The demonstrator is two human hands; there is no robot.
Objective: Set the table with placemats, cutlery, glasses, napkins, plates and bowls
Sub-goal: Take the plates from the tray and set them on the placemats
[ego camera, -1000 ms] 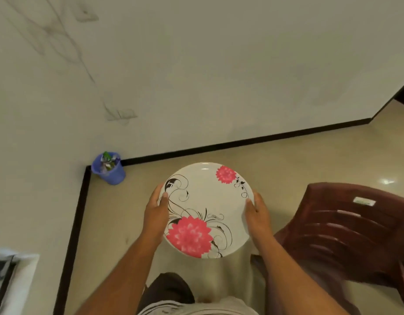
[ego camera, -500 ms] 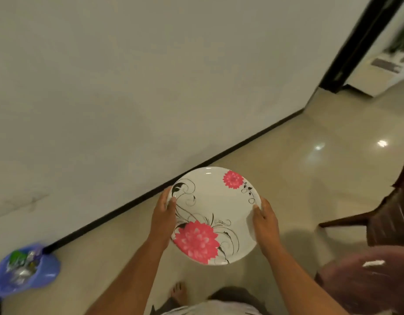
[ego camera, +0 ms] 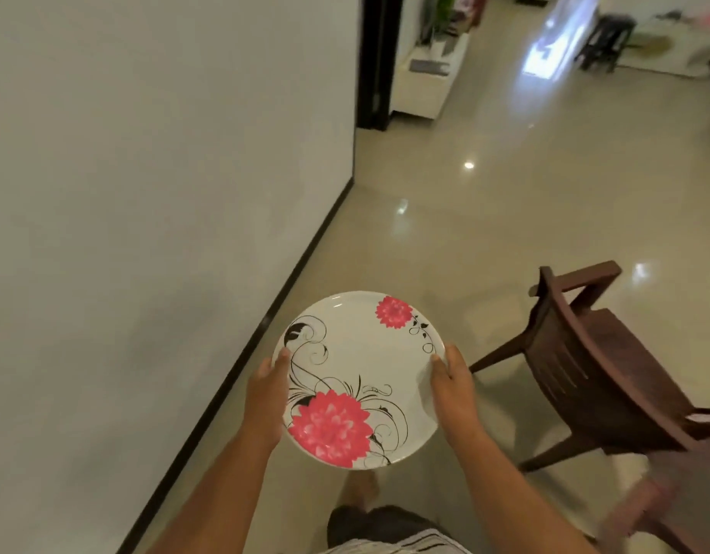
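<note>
glossy beige floor (ego camera: 485,241) runs beside a pale wall (ego camera: 145,193); a wooden chair (ego camera: 593,377) stands right. the left hand (ego camera: 265,397) and right hand (ego camera: 455,393) grip the flowered plate (ego camera: 361,353) by its rim

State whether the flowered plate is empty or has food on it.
Empty: the plate shows only its printed flowers, held at its rim by the left hand and right hand.

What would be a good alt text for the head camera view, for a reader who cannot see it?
Two hands, left hand and right hand, hold a white plate with red flowers by its opposite edges, above a glossy beige floor. A white wall runs along the left; a dark wooden chair stands to the right.
</note>
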